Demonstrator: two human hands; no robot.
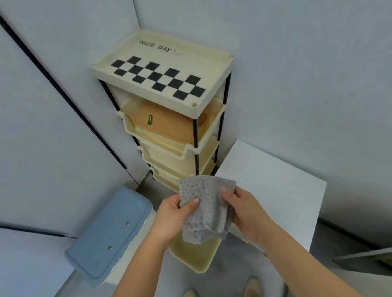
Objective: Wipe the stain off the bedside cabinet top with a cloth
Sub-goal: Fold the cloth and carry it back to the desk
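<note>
Both hands held the grey cloth [203, 208] in the air, low in the view and in front of the bedside cabinet [163, 81]. The left hand [171, 215] pinched the cloth's left edge, thumb on the near face and the other fingers hidden behind the fabric. The right hand [242, 211] gripped the right edge the same way, thumb tip pressed on the front and fingers curled behind. The cloth hung folded between the two thumbs, its upper edge rising above the fingertips and its lower edge drooping below the palms.

The cabinet top lay well beyond the fingertips, apart from the cloth. A faint curved mark [178, 51] sat just beside the "NICE DAY" lettering [155, 46]. A blue-lidded bin [108, 234] stood left of the left hand. A cream tray [194, 256] showed below the cloth.
</note>
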